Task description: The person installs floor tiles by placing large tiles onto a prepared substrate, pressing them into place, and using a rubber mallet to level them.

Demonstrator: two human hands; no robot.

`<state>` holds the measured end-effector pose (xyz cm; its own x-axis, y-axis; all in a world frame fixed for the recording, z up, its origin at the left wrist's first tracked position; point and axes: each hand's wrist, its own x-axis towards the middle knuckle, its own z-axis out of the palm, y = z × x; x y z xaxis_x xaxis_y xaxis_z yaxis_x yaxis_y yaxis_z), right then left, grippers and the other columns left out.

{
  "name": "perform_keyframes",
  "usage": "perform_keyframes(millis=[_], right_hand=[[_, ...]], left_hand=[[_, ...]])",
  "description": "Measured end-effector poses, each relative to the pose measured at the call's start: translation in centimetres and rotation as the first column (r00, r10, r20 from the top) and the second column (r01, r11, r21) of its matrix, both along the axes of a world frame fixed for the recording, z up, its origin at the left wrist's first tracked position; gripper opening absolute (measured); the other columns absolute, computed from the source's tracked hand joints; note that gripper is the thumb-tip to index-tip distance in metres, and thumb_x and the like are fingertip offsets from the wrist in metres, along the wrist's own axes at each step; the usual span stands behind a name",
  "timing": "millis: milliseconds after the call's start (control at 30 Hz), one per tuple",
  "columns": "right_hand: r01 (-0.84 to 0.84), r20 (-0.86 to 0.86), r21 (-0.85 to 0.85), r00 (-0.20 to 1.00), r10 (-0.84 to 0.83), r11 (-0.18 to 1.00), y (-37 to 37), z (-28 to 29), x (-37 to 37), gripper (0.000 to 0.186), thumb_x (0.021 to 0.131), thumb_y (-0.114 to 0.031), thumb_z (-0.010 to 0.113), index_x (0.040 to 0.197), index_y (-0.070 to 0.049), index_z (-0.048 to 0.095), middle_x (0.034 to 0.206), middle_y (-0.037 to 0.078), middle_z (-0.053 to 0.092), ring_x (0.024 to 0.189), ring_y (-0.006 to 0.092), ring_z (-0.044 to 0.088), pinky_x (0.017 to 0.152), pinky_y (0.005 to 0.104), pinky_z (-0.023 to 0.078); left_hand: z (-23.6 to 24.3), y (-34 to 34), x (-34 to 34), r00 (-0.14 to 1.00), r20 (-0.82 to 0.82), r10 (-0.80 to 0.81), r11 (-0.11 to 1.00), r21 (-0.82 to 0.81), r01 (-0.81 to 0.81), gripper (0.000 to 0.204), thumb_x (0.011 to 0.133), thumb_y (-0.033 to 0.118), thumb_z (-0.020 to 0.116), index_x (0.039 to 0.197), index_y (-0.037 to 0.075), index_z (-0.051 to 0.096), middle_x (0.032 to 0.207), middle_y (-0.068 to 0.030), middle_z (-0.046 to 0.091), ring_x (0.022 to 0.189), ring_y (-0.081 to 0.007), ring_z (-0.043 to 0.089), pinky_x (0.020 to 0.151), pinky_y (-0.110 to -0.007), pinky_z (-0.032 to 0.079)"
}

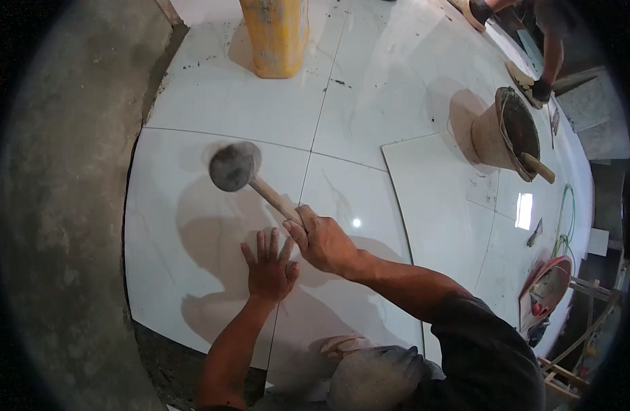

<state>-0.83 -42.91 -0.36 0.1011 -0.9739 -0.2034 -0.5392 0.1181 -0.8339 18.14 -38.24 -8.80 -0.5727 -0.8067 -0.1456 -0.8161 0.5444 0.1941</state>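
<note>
My right hand (323,240) is wrapped round the wooden handle of a rubber mallet (234,166). The mallet's dark round head is over a glossy white floor tile (171,226), slightly blurred; whether it touches the tile I cannot tell. My left hand (270,270) lies flat on the same tile with fingers spread, just below the mallet handle. Thin joints part this tile from its neighbours. Along its left side runs a dark gap beside rough grey concrete (61,205).
A yellow plastic container (277,41) stands ahead. To the right, a loose tile (431,185) lies over others, near a bucket (489,133) with a wooden handle sticking out. Farther right are a reddish basin (548,291) and a green cord (567,219). Another person's feet (527,85) show at the upper right.
</note>
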Motion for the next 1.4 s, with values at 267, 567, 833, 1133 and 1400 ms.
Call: perform_keyframes(millis=[267, 567, 833, 1133, 1400], right_hand=[[-0.039, -0.052, 0.126, 0.998, 0.045, 0.991, -0.6, 0.3, -0.8, 0.03, 0.098, -0.027, 0.051, 0.102, 0.002, 0.045, 0.07, 0.027, 0.059, 0.068, 0.0495, 0.059, 0.06, 0.0533, 0.047], [0.004, -0.003, 0.05, 1.0, -0.004, 0.999, -0.2, -0.9, -0.7, 0.032, 0.098, -0.029, 0.051, 0.098, 0.003, 0.046, 0.066, 0.027, 0.058, 0.066, 0.0489, 0.059, 0.057, 0.0531, 0.046], [0.001, -0.05, 0.114, 0.999, 0.005, 0.994, 0.9, -4.1, -3.3, 0.038, 0.1, -0.035, 0.046, 0.098, 0.003, 0.047, 0.069, 0.03, 0.059, 0.065, 0.0514, 0.059, 0.056, 0.0562, 0.047], [0.004, -0.23, 0.105, 0.973, 0.02, 0.995, -0.8, -4.6, -4.4, 0.042, 0.098, -0.042, 0.047, 0.099, 0.0, 0.048, 0.068, 0.03, 0.06, 0.066, 0.0497, 0.06, 0.06, 0.0566, 0.049], [0.463, -0.474, -0.143, 0.743, -0.471, 0.875, -12.5, -6.6, -12.5, 0.032, 0.097, -0.034, 0.048, 0.104, -0.003, 0.049, 0.098, 0.02, 0.06, 0.089, 0.0394, 0.061, 0.076, 0.0519, 0.048]], left_hand=[[0.0, -0.2, 0.1, 0.998, -0.065, 0.001, 0.999, -0.035, -0.004, 0.057, 0.093, 0.046, 0.043, 0.142, 0.016, 0.043, 0.152, -0.0162, 0.03, 0.142, -0.0434, 0.02, 0.105, -0.075, 0.009], [-0.4, -0.1, 0.0, 1.0, 0.01, 0.005, 1.0, -0.017, -0.005, 0.058, 0.094, 0.048, 0.042, 0.142, 0.017, 0.042, 0.153, -0.0165, 0.028, 0.142, -0.0437, 0.019, 0.106, -0.074, 0.009], [0.2, 0.0, -0.8, 0.999, 0.048, -0.002, 1.0, -0.012, 0.003, 0.058, 0.094, 0.05, 0.041, 0.141, 0.017, 0.043, 0.151, -0.0164, 0.031, 0.14, -0.0441, 0.022, 0.105, -0.074, 0.012], [0.1, -0.1, -0.6, 1.0, 0.004, -0.002, 1.0, -0.029, 0.002, 0.057, 0.095, 0.048, 0.042, 0.142, 0.017, 0.04, 0.152, -0.0161, 0.028, 0.141, -0.043, 0.02, 0.105, -0.074, 0.012], [0.8, -4.6, -3.5, 0.998, 0.022, -0.05, 0.993, 0.111, 0.047, 0.072, 0.09, 0.045, 0.051, 0.148, 0.011, 0.027, 0.155, -0.0194, 0.018, 0.143, -0.0455, 0.013, 0.109, -0.07, 0.007]])
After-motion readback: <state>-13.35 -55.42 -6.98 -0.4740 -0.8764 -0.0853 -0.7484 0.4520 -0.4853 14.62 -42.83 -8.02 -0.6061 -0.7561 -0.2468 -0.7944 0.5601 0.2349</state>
